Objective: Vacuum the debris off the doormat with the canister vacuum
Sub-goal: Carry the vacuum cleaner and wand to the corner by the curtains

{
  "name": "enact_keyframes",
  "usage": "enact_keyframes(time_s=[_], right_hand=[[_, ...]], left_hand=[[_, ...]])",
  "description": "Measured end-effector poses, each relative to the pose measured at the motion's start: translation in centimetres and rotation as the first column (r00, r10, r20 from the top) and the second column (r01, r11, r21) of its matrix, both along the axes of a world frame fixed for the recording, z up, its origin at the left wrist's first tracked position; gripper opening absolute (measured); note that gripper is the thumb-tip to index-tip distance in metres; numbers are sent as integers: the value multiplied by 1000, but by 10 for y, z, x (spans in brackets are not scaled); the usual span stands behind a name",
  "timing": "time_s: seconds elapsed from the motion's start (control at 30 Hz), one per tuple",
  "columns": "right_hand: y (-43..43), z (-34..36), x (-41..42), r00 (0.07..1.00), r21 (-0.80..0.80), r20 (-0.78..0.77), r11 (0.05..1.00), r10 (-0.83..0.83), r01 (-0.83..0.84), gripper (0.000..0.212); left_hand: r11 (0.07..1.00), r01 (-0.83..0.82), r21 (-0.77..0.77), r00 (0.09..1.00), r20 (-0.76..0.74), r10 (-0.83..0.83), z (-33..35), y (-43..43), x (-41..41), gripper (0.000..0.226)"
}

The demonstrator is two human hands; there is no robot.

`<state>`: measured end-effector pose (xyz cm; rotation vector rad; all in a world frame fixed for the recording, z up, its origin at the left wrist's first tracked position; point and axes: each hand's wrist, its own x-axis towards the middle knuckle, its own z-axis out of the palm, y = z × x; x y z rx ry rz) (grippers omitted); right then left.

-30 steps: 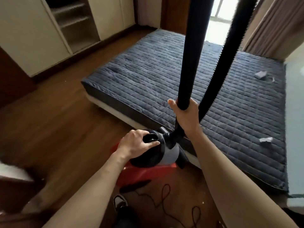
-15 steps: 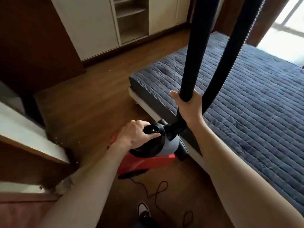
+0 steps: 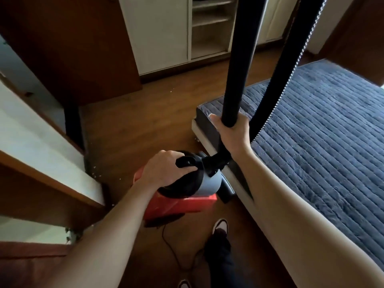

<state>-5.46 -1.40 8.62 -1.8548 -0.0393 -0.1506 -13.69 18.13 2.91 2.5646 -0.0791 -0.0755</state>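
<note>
- Grip of the left hand: fingers curled tightly round the black carry handle on top of the canister vacuum; fingertips hidden under the handle.
- Grip of the right hand: closed round the lower end of the black wand, thumb up along the tube's left side, other fingers hidden behind it.
- Canister vacuum directly beneath the left hand, below and left of the right hand, near the corner of the bed; contact with the floor hidden by the body, not determinable.
- Upper ends of wand and ribbed hose cut off by the top edge; hose just right of the right hand, lower end hidden behind the right wrist.
- Any marking on the canister too blurred to read.
- Canister shape: rounded black top, pale grey-blue cylindrical middle, glossy red boxy base; black elbow fitting under the right hand.
- Bed cover right of both hands: dark blue, quilted in parallel stitched rows, over a pale base.
- Floor: brown wood planks; small pale specks left of the left hand, at the foot of a white-topped ledge.
- Thin black cord on the floor nearer the camera than the left hand, start hidden under the canister; black-and-white shoe beside it.
- Beyond both hands: cream cabinet with open shelves, top cut off.
</note>
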Motion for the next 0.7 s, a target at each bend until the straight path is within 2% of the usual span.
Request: enact_keyframes(time_s=[0.1, 0.2, 0.3, 0.47, 0.7], right_hand=[[17, -5, 37, 999, -6, 13, 999, 50, -50, 38], [31, -10, 85, 997, 4, 19, 997, 76, -76, 45], [41, -13, 146, 993, 31, 13, 993, 115, -116, 42], [52, -17, 243, 976, 27, -40, 977, 213, -212, 37], [79, -7, 340, 952, 34, -11, 952, 305, -305, 34]], left_hand=[[999, -10, 48, 1000, -6, 11, -1, 12, 31, 46], [997, -51, 66, 998, -19, 52, -1, 24, 70, 39], [995, -79, 67, 997, -20, 80, -1, 30, 122, 29], [990, -118, 76, 993, -16, 120, -4, 33, 205, 44], [965, -256, 56, 965, -37, 258, -1, 55, 288, 35]])
